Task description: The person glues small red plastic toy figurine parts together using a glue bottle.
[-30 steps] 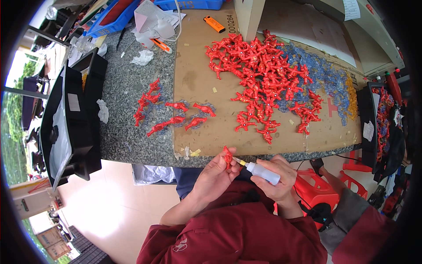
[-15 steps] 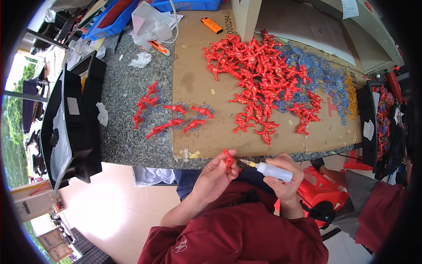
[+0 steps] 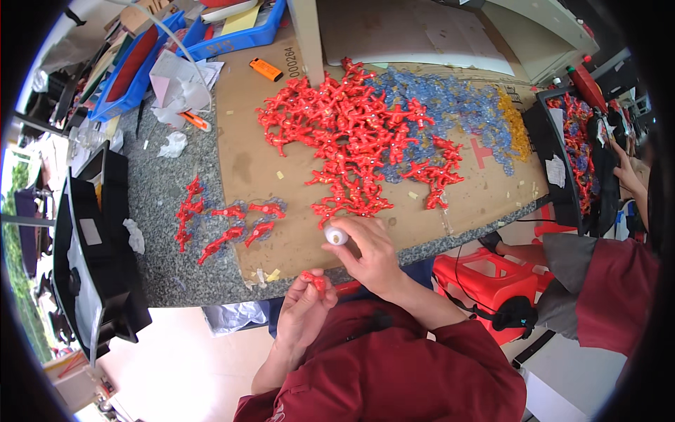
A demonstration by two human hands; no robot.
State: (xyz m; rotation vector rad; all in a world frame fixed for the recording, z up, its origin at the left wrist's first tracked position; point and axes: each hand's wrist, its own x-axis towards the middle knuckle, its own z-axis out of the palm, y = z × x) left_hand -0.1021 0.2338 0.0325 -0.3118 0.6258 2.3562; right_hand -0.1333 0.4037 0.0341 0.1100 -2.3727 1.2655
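Between the fingertips of my left hand (image 3: 302, 315) is a small red plastic figure (image 3: 313, 281), held just off the table's near edge. My right hand (image 3: 373, 257) grips a white squeeze bottle (image 3: 336, 238), one end of it turned toward the camera. The bottle is above the cardboard, close to the near end of a large heap of red figures (image 3: 344, 151). Clear blue pieces (image 3: 450, 105) lie right of that heap, and amber-yellow pieces (image 3: 517, 130) lie beyond them. At left, several red figures (image 3: 223, 243) lie in a group with clear blue parts.
A cardboard sheet (image 3: 246, 151) covers much of the granite table (image 3: 165, 281). Black bins (image 3: 105, 232) stand at the left; another bin of parts (image 3: 576, 162) is at the right. An orange cutter (image 3: 266, 69) and blue trays (image 3: 232, 41) lie far back. A co-worker's hand (image 3: 622, 165) shows at right.
My right hand has moved with the bottle from beside the left hand to over the cardboard near the red heap, turning it. The left hand still holds the red figure. The view has shifted.
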